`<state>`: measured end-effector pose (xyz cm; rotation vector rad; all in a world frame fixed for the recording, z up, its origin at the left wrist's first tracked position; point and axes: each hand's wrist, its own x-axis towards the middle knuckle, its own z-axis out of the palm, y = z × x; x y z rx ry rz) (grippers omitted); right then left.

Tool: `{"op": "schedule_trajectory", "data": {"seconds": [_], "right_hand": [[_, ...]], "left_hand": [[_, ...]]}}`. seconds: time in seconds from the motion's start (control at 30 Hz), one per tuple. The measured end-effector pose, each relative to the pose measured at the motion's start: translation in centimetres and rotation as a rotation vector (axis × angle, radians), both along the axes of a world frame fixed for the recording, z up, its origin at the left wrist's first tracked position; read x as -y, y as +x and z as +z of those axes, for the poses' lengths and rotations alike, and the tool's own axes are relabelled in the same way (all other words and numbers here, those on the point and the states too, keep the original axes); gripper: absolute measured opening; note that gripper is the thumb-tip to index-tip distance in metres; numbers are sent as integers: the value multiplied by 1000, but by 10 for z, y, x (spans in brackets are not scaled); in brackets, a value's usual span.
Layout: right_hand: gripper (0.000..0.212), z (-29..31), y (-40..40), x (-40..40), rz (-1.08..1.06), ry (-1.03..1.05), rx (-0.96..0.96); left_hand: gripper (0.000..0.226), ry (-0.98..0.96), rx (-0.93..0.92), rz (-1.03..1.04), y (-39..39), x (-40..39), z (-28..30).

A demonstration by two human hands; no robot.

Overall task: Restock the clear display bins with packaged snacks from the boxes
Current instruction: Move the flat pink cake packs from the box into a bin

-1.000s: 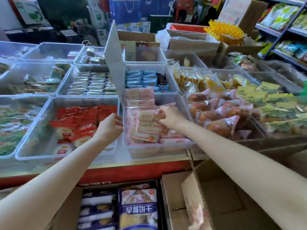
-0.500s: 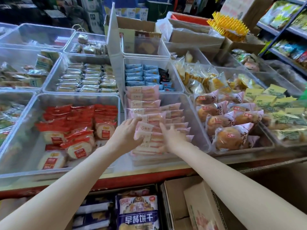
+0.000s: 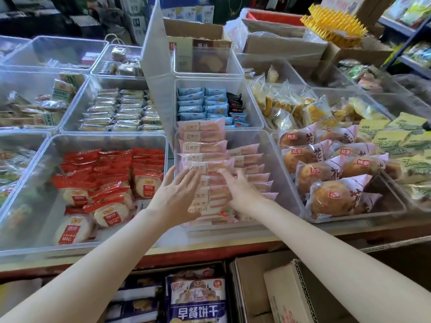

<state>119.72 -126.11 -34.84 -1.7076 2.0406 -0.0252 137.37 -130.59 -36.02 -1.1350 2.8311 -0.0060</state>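
Both hands lie flat, fingers straight and spread, on the row of pink snack packets [image 3: 202, 159] in the middle clear bin [image 3: 283, 183]. The left hand [image 3: 176, 199] rests its palm and fingers on the left side of the near packets; the right hand [image 3: 240, 191] presses the same stack from the right, its fingertips touching the wrappers. Neither hand curls round or pinches anything.

The pink packets stand on edge in two rows, a full one on the left running from the near wall to the far wall and a shorter one just beside it on the right. The right part of that bin shows bare plastic.

To the left, another clear bin [image 3: 35, 183] holds red packets [image 3: 109, 183] of round cakes. To the right, a bin holds wrapped buns [image 3: 326, 169] with pale purple wrappers. Behind the pink packets, a bin holds blue packets [image 3: 201, 102].

Below the counter edge, near the person, an open cardboard box [image 3: 251, 290] sits beside a box holding a blue biscuit bag [image 3: 197, 301].
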Motion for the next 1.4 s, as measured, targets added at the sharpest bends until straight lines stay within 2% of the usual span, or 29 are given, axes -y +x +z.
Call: {"op": "schedule_trajectory", "data": {"seconds": [0.1,0.27,0.37,0.57,0.7,0.8,0.9,1.0,1.1,1.13,1.2,1.3,1.4], "right_hand": [[84,-2,11,-5,-30,20,75],[68,38,19,14,216,-192,-10],[67,53,20,34,246,-213,-58],[69,56,-1,20,185,-141,60],[67,22,-6,-5,186,-71,12],[70,2,-7,-9,203,-87,-37],[68,3,-8,-7,224,-6,-51],[64,11,-10,-2,224,86,23],[71,16,-11,4,224,100,102],[73,15,-10,5,242,101,61],[76,9,-8,6,300,76,-141],[88,-1,-8,3,315,-35,-326],[109,-2,-12,1,259,-51,-247]], "left_hand": [[99,-46,115,15,-4,-5,3],[85,11,-79,311,3,-7,6],[78,-6,-135,371,1,6,18],[73,63,-145,252,-5,13,31],[72,26,-36,125,-13,-1,16],[74,-13,58,116,-21,-8,2],[74,82,97,110,-23,-8,-2],[74,192,83,100,-18,1,2],[75,252,100,116,-15,16,8],[77,238,132,113,-16,18,8],[78,182,182,112,-21,15,2],[81,95,138,145,-24,4,-8],[100,95,35,105,-15,9,0]]}}
